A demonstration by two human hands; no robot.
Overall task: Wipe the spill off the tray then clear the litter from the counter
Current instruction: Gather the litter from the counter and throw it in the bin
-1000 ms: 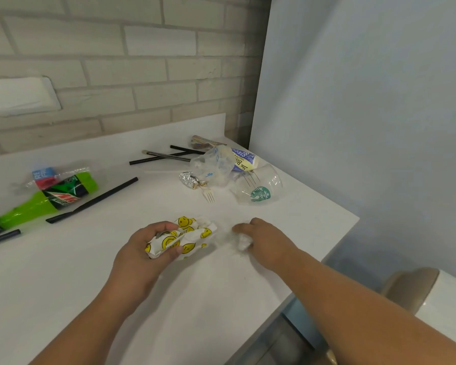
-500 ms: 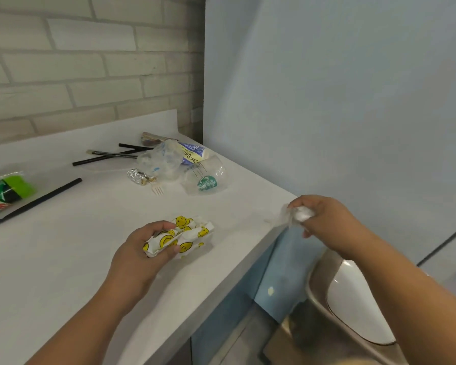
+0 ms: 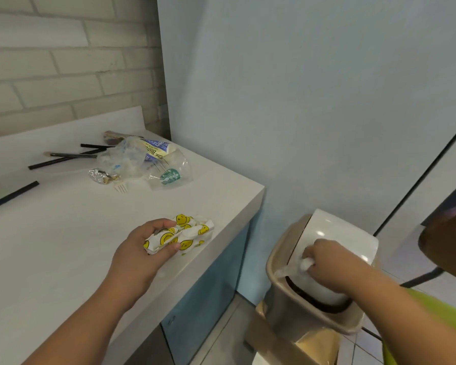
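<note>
My left hand (image 3: pixel 145 252) grips a crumpled white wrapper with yellow smiley faces (image 3: pixel 184 233) near the right edge of the white counter (image 3: pixel 63 246). My right hand (image 3: pixel 329 262) holds a small wad of clear plastic litter (image 3: pixel 304 264) against the white swing lid (image 3: pixel 335 235) of a tan trash bin (image 3: pixel 279 262) standing on the floor beside the counter. More litter lies at the counter's back: a crushed clear cup with a green logo (image 3: pixel 169 175), a clear plastic bag (image 3: pixel 124 159), a foil ball (image 3: pixel 100 176), a plastic fork (image 3: pixel 121 187) and black straws (image 3: pixel 61 159). No tray is in view.
A brick wall runs behind the counter and a pale blue wall closes its right side. A dark round chair seat (image 3: pixel 448 238) sits at the far right. Blue cabinet fronts (image 3: pixel 208 293) lie under the counter, with tiled floor below.
My right hand carried the small plastic wad off the counter, to the right and down, onto the bin's lid. The view swung right. My left hand kept holding the smiley wrapper in place.
</note>
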